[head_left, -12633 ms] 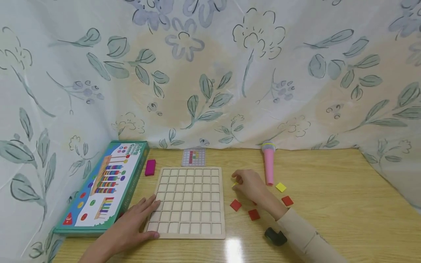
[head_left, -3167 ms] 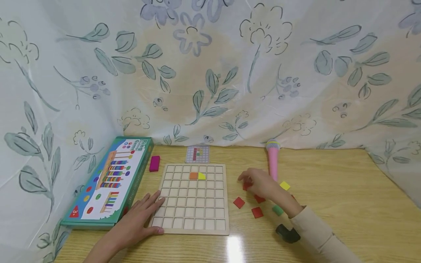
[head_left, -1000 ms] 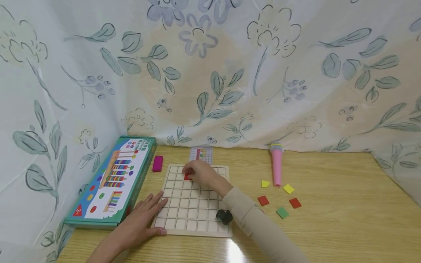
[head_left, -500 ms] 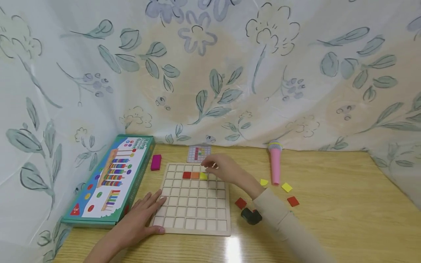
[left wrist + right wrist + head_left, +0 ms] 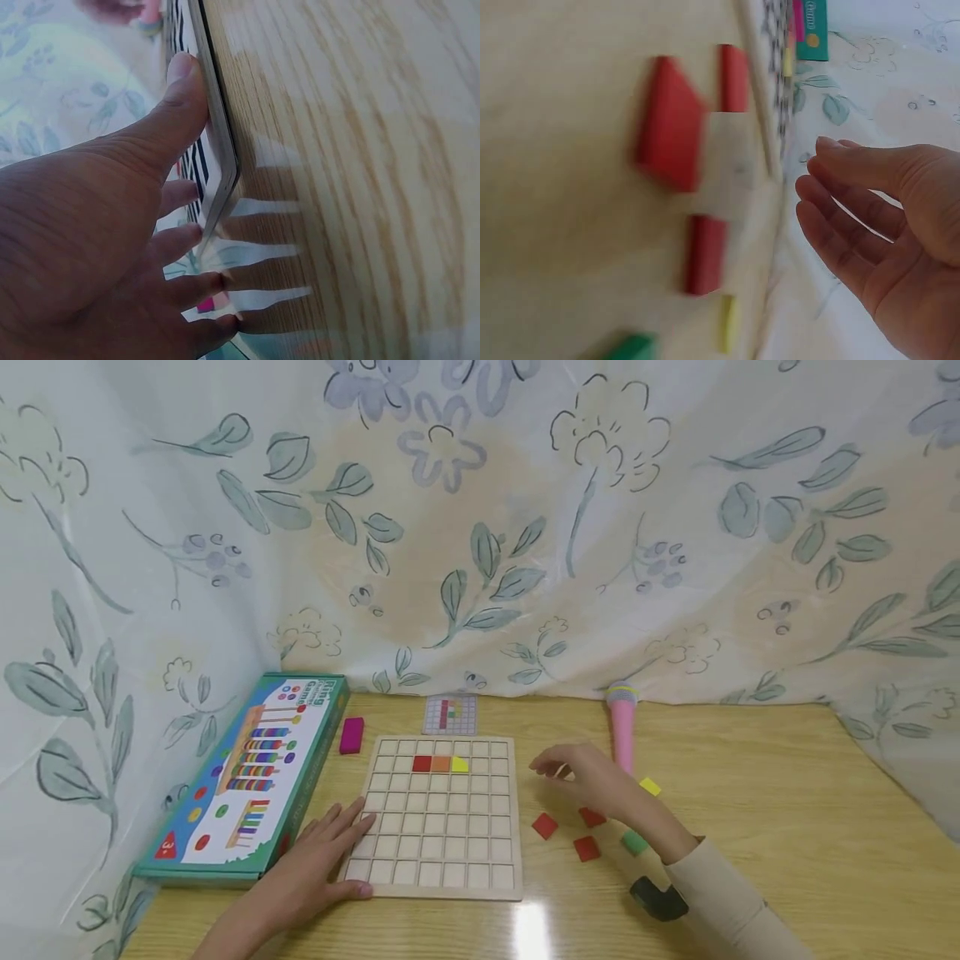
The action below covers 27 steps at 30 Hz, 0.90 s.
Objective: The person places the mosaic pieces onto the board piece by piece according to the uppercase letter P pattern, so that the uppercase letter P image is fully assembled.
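Note:
A wooden grid board (image 5: pixel 442 893) lies on the table. In its second row from the far side sit a red tile (image 5: pixel 422 764), an orange tile (image 5: pixel 442 764) and a yellow piece with a cut-away corner (image 5: pixel 459 765), side by side. My left hand (image 5: pixel 318 852) rests against the board's left edge, fingers spread, thumb at the near corner. To the right of the board my right hand (image 5: pixel 588 778) hovers above loose red tiles (image 5: pixel 544 826), its fingers loosely bent. The right wrist view shows nothing between those fingers (image 5: pixel 832 232). A green tile (image 5: pixel 634 842) and a yellow tile (image 5: pixel 650 787) lie by the forearm.
A pattern card (image 5: pixel 450 715) lies behind the board. At the left are a magenta block (image 5: pixel 352 736) and a green game box (image 5: pixel 255 777). A pink toy microphone (image 5: pixel 623 731) lies beyond my right hand. A flowered curtain (image 5: pixel 480 552) hangs behind the table.
The orange, yellow and red pieces have come onto the board, the red one last. My right hand has let go of it and moved right, back over the loose tiles. My left hand stays put.

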### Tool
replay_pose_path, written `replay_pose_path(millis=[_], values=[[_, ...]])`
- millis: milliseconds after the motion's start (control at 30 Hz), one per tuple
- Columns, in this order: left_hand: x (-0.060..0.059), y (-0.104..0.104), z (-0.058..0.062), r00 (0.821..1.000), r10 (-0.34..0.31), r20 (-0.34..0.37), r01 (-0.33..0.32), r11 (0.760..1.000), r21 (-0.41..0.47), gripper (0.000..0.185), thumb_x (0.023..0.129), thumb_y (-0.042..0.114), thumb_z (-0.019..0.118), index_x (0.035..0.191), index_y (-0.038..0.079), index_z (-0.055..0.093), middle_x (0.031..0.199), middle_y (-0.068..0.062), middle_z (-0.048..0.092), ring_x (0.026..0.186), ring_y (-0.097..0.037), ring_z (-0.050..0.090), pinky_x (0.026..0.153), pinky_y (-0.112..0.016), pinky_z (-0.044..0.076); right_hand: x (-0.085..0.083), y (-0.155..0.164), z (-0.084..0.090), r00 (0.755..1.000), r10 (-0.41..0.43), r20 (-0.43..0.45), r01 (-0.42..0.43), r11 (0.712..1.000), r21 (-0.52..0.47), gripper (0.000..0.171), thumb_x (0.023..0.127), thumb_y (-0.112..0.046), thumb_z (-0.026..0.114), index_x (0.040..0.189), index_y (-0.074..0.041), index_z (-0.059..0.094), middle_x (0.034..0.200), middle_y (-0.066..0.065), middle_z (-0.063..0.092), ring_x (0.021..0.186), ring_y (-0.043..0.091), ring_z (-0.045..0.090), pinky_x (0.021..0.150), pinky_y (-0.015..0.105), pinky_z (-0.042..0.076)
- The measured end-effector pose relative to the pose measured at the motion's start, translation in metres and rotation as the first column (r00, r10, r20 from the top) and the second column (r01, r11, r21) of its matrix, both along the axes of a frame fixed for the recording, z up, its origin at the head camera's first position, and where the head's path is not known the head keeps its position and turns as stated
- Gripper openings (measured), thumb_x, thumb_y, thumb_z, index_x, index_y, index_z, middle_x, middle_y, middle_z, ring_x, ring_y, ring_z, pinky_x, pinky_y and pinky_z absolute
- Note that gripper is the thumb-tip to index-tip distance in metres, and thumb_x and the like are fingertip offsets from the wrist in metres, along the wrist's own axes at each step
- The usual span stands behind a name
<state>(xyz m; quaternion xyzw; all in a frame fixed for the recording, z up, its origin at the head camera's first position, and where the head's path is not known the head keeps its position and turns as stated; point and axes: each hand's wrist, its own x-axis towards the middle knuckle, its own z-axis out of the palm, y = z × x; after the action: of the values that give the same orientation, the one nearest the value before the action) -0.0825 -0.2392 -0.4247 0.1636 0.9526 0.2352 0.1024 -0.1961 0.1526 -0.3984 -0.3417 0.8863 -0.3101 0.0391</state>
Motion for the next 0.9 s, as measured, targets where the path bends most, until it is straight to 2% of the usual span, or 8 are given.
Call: replay_pose_path(millis=[200, 400, 533, 700, 900], values=[[0.001, 0.000, 0.002, 1.000, 0.004, -0.013, -0.004, 1.000, -0.005, 0.089, 0.079, 0.060, 0.069, 0.149, 0.011, 0.043, 0.160, -0.012, 0.025, 0.144, -0.047, 0.019, 0.112, -0.067, 0.018, 0.020, 0.009, -0.016, 0.993, 0.022, 0.115, -0.024, 1.000, 0.020, 0.021, 0.090, -0.006, 0.070, 0.111, -0.010, 0.071, 0.102, -0.005, 0.071, 0.093, 0.011, 0.064, 0.081, 0.028, 0.056], [0.001, 0.001, 0.003, 1.000, 0.006, 0.008, -0.006, 1.000, -0.009, 0.089, 0.079, 0.058, 0.070, 0.148, 0.010, 0.043, 0.160, -0.014, 0.026, 0.144, -0.048, 0.019, 0.112, -0.067, 0.018, 0.028, 0.006, -0.015, 0.977, 0.059, 0.205, -0.069, 0.997, 0.039, 0.028, 0.084, -0.006, 0.076, 0.111, -0.014, 0.072, 0.103, -0.011, 0.070, 0.095, 0.010, 0.063, 0.083, 0.026, 0.054], [0.001, 0.002, 0.003, 1.000, -0.005, 0.004, 0.005, 1.000, -0.009, 0.088, 0.079, 0.058, 0.070, 0.148, 0.009, 0.043, 0.160, -0.014, 0.026, 0.143, -0.049, 0.019, 0.111, -0.068, 0.019, 0.028, 0.003, -0.012, 0.981, 0.059, 0.185, -0.068, 0.997, 0.046, 0.032, 0.081, -0.002, 0.078, 0.111, -0.010, 0.071, 0.099, -0.008, 0.070, 0.090, 0.010, 0.063, 0.080, 0.024, 0.055], [0.001, 0.001, 0.001, 0.999, -0.032, -0.030, 0.031, 0.999, -0.019, 0.088, 0.080, 0.058, 0.069, 0.148, 0.008, 0.043, 0.159, -0.016, 0.027, 0.142, -0.051, 0.022, 0.109, -0.069, 0.022, 0.025, -0.002, -0.006, 0.992, 0.056, 0.114, -0.061, 0.997, 0.046, 0.031, 0.079, 0.003, 0.078, 0.109, -0.005, 0.071, 0.090, -0.005, 0.069, 0.083, 0.009, 0.063, 0.074, 0.024, 0.055], [0.001, 0.001, 0.001, 1.000, -0.021, -0.011, 0.021, 1.000, -0.019, 0.088, 0.080, 0.058, 0.069, 0.148, 0.009, 0.043, 0.159, -0.015, 0.026, 0.143, -0.050, 0.020, 0.110, -0.069, 0.020, 0.018, -0.013, 0.002, 0.997, 0.070, 0.031, -0.071, 0.997, 0.028, 0.031, 0.080, 0.008, 0.074, 0.110, -0.002, 0.070, 0.085, -0.004, 0.067, 0.081, 0.010, 0.062, 0.074, 0.026, 0.056]])
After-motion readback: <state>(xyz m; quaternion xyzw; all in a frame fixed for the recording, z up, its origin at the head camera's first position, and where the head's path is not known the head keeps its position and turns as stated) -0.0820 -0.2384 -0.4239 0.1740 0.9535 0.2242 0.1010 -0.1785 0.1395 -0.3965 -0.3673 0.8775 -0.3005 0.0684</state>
